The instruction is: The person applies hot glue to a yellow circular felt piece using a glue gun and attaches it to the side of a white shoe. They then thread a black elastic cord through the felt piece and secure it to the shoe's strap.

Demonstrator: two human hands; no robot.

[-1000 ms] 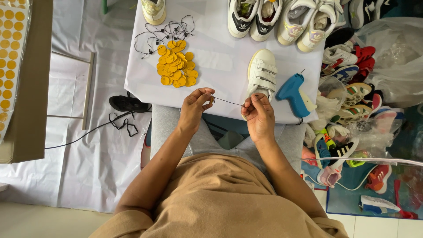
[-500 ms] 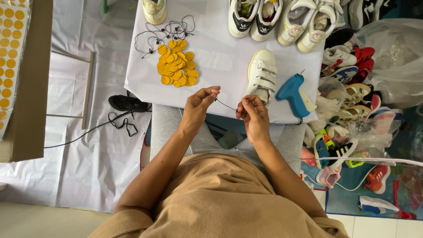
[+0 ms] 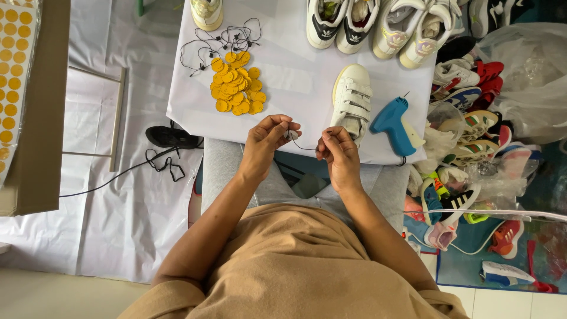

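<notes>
Fingers of both my hands are pinched shut on one thin black cord (image 3: 304, 146), which sags in a short arc between them. Left hand (image 3: 267, 142) nips a small pale tag (image 3: 291, 134) at its fingertips, where the cord's end meets it; right hand (image 3: 338, 155) grips the other end, fingers curled tight, nothing else in it. Whether the cord is already through the tag I cannot tell.

Judging by what lies about, most of the work is left: just beyond my left fingers sits a heap of yellow discs (image 3: 238, 84), and past it a tangle of loose black cords (image 3: 220, 40). Beyond my right fingers lies a white shoe (image 3: 351, 99), and a blue tagging gun (image 3: 397, 122) lies further right, untouched.
</notes>
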